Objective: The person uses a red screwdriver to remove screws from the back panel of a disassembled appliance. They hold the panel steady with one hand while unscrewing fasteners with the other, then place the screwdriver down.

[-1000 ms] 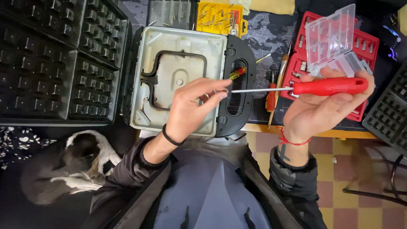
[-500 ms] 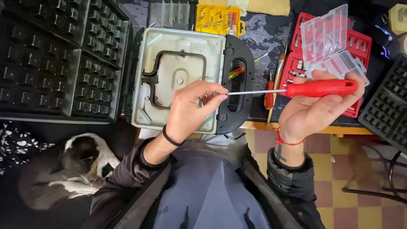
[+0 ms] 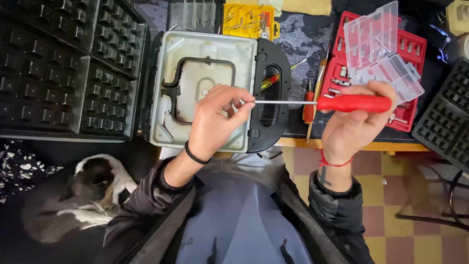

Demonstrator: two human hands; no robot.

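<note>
Right hand [image 3: 352, 128] closed around red-handled screwdriver [image 3: 353, 103]; left hand [image 3: 215, 122] pinching its shaft tip above opened waffle iron shell [image 3: 205, 58]; cat [image 3: 83, 195] near left.

Bright, even overhead light, soft shadows, sharp focus, wide-angle bending at edges.

You're sitting at a wooden-edged table [image 3: 342, 145] covered by a dark mat [image 3: 303, 34]; a checkered tile floor [image 3: 391, 195] — red and yellow — is showing below; light is falling evenly.
</note>
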